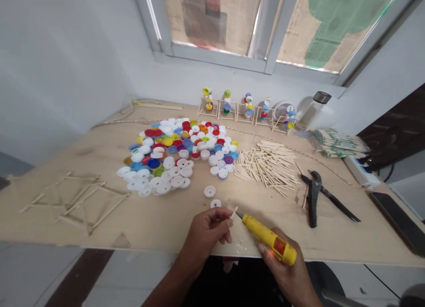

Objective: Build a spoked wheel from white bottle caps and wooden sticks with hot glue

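Note:
My left hand [212,229] pinches a short wooden stick [234,212], its tip poking up past the fingertips. In my right hand [287,267] is a yellow pen-shaped hot glue gun [265,234], with a small red light glowing near my thumb. The glue gun's metal nozzle points left and is at or very close to the stick; whether they touch I cannot tell. Just beyond my left hand lie two white bottle caps with holes, one cap [209,191] behind the other cap [215,204].
Coloured bottle caps [168,142] and loose wooden sticks [265,165] form piles. Black pliers [314,198] and a phone [398,220] lie right; stick frames [96,203] left. Small cap-and-stick models [227,105], a fan [283,110] and a bottle [314,110] stand at the back.

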A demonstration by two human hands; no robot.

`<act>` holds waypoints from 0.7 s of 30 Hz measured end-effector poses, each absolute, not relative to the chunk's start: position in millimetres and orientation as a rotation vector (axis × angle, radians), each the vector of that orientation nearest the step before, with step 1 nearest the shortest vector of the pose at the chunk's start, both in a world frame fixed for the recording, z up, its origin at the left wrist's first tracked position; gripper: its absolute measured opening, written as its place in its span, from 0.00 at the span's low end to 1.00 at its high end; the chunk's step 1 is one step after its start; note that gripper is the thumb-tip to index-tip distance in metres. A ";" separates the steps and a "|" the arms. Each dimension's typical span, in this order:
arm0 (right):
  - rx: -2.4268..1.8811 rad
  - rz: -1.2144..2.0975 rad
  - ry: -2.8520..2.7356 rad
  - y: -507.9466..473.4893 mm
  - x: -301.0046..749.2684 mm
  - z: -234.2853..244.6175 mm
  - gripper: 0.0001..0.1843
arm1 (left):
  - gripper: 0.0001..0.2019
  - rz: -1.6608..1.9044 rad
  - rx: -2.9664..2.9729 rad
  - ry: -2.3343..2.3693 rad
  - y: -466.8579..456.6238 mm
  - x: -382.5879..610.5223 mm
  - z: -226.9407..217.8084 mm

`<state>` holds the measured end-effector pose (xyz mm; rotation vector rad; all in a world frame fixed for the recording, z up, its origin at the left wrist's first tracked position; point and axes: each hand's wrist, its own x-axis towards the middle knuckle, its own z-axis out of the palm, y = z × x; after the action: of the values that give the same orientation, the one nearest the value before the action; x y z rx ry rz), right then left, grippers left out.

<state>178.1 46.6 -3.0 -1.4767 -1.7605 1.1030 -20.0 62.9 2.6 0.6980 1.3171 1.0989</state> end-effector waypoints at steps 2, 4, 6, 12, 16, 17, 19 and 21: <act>-1.482 1.086 -1.770 46.4 178.6 -3.3 0.15 | 0.12 1.107 0.699 1.309 62.8 -20.2 2.0; -1.474 1.075 -1.779 46.3 179.3 -3.9 0.15 | 0.12 1.109 0.701 1.309 62.6 -20.1 1.5; -1.474 1.071 -1.785 46.3 179.9 -4.3 0.15 | 0.12 1.104 0.702 1.310 62.4 -20.1 1.2; -1.485 1.082 -1.749 47.3 179.4 -4.6 0.15 | 0.11 1.093 0.717 1.316 61.8 -20.5 2.7; -1.478 1.078 -1.723 47.5 178.3 -5.9 0.15 | 0.12 1.085 0.709 1.316 61.9 -20.2 3.6; -1.478 1.072 -1.722 47.4 178.3 -6.3 0.15 | 0.12 1.081 0.707 1.314 62.0 -20.1 3.5; -1.474 1.063 -1.725 47.0 178.5 -7.2 0.15 | 0.12 1.079 0.703 1.312 62.1 -20.1 3.4; -1.469 1.060 -1.718 47.0 179.2 -7.5 0.14 | 0.11 1.080 0.704 1.315 62.4 -20.3 3.1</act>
<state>179.2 47.0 -7.5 -1.4686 -1.7183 1.0597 -20.3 62.4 3.1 0.7044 1.3153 1.0804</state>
